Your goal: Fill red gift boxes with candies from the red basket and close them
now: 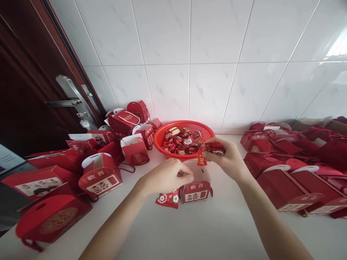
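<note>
Against tiled wall [166, 36] | white table [195, 231] | right grip [227, 156] pinching red packets [202, 159] | left grip [165, 177] unclear, half-hidden

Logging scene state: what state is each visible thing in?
Small box: upright, top open
Basket: upright, holding wrapped sweets
Left hand: fingers curled, grip unclear
Right hand: closed on red packets
Left-side boxes: several open
Right-side boxes: crowded, closure unclear
Door handle: lever roughly level
</note>
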`<state>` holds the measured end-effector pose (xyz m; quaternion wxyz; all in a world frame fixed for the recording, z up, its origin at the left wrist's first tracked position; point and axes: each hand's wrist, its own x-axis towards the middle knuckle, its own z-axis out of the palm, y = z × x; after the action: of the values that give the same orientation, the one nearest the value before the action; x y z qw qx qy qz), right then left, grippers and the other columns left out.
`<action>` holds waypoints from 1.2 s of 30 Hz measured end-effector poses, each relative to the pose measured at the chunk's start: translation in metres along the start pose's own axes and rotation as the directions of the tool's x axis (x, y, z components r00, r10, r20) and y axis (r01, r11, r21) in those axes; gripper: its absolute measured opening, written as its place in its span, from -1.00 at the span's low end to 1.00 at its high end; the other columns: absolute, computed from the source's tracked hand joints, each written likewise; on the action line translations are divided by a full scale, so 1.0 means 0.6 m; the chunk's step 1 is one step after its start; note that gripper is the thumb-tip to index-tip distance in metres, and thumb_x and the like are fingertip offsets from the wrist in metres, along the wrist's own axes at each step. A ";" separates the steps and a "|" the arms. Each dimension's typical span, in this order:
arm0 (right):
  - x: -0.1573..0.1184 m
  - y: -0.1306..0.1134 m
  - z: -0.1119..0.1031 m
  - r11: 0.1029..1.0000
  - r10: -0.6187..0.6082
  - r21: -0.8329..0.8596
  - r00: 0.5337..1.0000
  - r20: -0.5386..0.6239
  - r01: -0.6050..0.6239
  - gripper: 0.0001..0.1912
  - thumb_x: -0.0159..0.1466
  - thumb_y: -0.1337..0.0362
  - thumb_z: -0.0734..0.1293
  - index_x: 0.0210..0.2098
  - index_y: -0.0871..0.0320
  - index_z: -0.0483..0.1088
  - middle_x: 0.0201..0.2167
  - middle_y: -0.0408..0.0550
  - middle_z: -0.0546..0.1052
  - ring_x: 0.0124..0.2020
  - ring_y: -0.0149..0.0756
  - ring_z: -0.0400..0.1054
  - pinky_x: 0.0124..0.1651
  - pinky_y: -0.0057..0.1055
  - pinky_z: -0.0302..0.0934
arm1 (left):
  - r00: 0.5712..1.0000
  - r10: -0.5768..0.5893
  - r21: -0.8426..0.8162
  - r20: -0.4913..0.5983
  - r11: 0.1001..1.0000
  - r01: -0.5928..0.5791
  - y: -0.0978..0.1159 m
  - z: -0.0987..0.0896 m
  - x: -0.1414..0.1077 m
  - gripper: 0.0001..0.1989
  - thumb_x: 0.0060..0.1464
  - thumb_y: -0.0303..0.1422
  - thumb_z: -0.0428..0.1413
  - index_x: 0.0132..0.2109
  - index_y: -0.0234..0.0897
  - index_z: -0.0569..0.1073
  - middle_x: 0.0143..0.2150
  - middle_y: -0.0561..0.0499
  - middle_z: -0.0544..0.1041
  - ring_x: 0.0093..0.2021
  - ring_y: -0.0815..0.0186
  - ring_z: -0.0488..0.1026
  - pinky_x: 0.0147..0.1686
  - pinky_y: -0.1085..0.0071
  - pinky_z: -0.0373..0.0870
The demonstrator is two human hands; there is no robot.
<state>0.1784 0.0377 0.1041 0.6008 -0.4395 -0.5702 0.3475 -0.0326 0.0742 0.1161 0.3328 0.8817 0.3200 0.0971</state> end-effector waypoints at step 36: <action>-0.012 -0.009 0.040 0.902 0.185 0.401 0.982 -0.026 -0.160 -0.79 0.09 0.24 0.47 -0.29 0.10 0.46 -0.37 -0.14 0.54 -0.38 -0.34 0.38 -0.34 -0.42 0.29 | 0.988 -0.025 -0.116 -0.149 0.993 0.008 0.024 0.009 0.000 -0.67 0.16 -0.03 0.14 -0.23 -0.21 0.54 -0.35 0.06 0.55 -0.40 0.30 0.44 -0.41 0.42 0.23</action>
<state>0.1534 0.0321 0.1056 0.6619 -0.3681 -0.4275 0.4935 -0.0233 0.0627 0.1213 0.3586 0.8486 0.3455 0.1788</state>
